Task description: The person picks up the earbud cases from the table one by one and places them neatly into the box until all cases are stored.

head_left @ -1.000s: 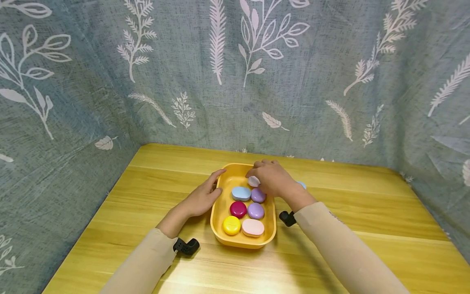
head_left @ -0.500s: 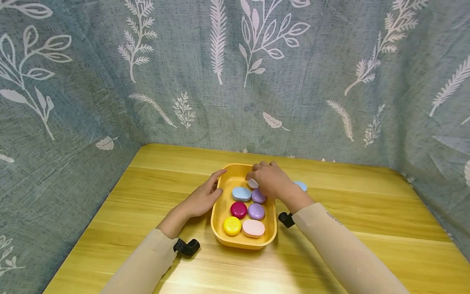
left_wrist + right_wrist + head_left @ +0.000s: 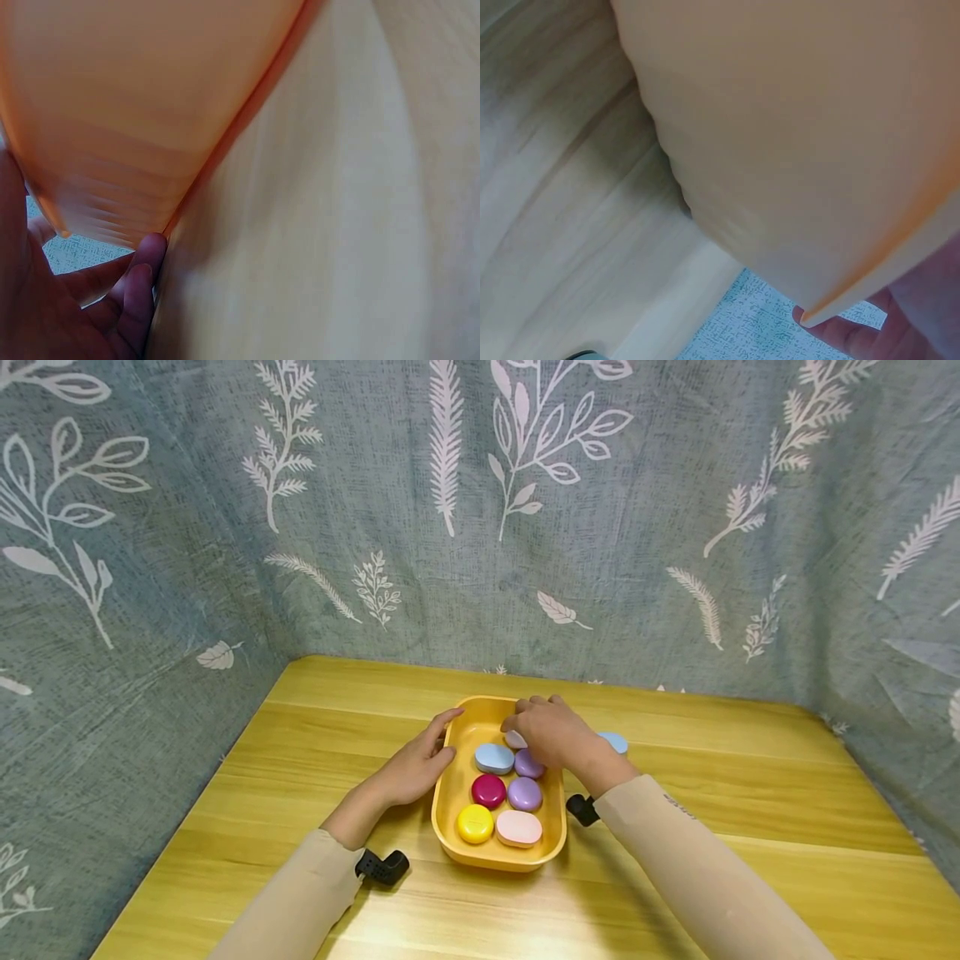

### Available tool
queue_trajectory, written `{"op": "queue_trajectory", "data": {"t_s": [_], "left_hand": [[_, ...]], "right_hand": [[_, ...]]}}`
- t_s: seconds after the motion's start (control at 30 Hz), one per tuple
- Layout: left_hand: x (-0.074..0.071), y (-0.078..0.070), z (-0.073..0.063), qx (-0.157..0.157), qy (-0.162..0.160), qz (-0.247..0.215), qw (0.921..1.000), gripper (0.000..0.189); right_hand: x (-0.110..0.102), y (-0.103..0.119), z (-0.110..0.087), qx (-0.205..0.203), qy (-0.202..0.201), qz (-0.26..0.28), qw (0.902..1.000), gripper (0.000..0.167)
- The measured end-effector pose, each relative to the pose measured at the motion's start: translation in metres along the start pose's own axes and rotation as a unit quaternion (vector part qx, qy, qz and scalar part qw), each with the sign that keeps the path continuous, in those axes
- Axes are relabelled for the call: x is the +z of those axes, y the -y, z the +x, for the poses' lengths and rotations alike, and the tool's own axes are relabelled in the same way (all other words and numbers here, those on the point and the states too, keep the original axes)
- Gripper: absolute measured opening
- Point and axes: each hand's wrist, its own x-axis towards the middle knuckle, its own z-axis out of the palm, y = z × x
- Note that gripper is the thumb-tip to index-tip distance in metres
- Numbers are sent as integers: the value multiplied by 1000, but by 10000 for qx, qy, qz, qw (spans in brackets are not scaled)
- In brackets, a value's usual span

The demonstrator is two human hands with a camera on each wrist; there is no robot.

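Observation:
A deep orange-yellow plastic tray (image 3: 442, 814) stands on the table. My left hand (image 3: 408, 768) holds its left side, thumb and forefinger at the rim, other fingertips against the outer wall in the left wrist view. Over the far right corner, my right hand (image 3: 551, 731) pinches a pale lilac-white, soap-like oval (image 3: 515, 739), partly hidden by the fingers. Nearby in the tray lie a light blue oval (image 3: 494, 758) and a purple round piece (image 3: 529, 764). Closer to me are a crimson round (image 3: 489, 791), another purple round (image 3: 524, 794), a yellow round (image 3: 475, 823) and a pink oval (image 3: 519, 828).
Beyond my right wrist, a light blue piece (image 3: 615, 742) lies on the wooden table (image 3: 712, 768), outside the tray. A grey-blue leaf-patterned cloth (image 3: 450, 568) hangs behind the table and along both sides.
The pale oval has come down slightly toward the tray floor and more of it is now covered by my right hand. More of the blue piece outside shows. My left hand keeps its place.

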Motion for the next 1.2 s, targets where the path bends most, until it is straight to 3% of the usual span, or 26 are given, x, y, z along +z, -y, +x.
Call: {"op": "queue_trajectory", "data": {"t_s": [0.3,0.63,1.2], "left_hand": [[0,0,0,0,5,-36,10000,58],[0,0,0,-17,3,-29,10000,58],[0,-1,-1,-15,12,-55,10000,58]], "right_hand": [[1,-1,-1,34,144,63,9999,40],[0,-4,-4,48,36,225,9997,41],[-1,-16,-17,-175,-652,1267,9896,48]]}}
